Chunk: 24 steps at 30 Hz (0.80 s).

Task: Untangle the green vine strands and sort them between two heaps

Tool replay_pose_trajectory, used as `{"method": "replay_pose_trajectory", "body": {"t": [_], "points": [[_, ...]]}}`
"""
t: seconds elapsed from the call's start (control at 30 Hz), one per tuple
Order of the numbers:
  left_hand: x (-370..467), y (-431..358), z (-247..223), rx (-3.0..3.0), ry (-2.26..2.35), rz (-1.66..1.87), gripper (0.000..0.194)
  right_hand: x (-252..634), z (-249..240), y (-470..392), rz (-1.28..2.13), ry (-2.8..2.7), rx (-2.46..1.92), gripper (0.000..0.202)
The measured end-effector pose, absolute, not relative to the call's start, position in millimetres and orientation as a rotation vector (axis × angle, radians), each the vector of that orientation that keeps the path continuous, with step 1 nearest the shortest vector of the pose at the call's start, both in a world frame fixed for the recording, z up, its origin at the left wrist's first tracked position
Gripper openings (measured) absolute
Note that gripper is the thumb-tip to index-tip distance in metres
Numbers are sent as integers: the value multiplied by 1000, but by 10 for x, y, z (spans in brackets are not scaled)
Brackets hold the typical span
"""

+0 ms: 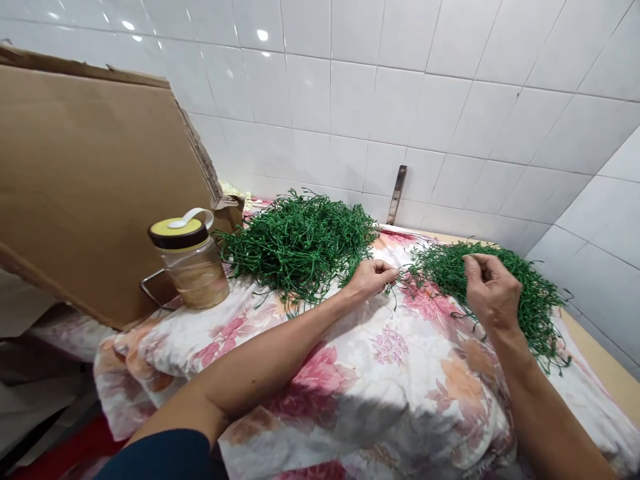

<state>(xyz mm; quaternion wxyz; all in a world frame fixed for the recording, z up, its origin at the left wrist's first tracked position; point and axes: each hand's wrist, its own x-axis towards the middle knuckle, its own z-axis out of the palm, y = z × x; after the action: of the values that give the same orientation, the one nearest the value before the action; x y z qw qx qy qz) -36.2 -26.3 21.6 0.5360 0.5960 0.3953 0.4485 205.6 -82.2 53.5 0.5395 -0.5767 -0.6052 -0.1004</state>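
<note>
My left hand [371, 278] is closed in a pinch over the flowered cloth, between two heaps of thin green stems. A few green stem ends show at its fingertips. To its left lies the larger stem heap [305, 240], a tangle of curly strands with tiny knobbed tips. Over the left part of the other stem heap [537, 300], my right hand [493, 287] is held up with thumb and forefinger pinched together. Whatever sits between those fingertips is too small to make out.
A floral cloth [390, 383] covers the table. At left stand a jar with a yellow and black lid [197, 273] and a big cardboard box [95, 180]. White tiles [370, 107] line the wall behind, and a metal strip [397, 195] rests against them.
</note>
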Motion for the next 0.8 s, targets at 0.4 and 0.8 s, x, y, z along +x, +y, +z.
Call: {"method": "replay_pose_trajectory", "body": {"t": [0.4, 0.8], "points": [[-267, -329, 179, 1500, 927, 1065, 29, 1857, 596, -997, -347, -1713, -1146, 24], [-204, -359, 142, 1459, 944, 1072, 27, 1524, 166, -848, 107, -2106, -1389, 23]]}}
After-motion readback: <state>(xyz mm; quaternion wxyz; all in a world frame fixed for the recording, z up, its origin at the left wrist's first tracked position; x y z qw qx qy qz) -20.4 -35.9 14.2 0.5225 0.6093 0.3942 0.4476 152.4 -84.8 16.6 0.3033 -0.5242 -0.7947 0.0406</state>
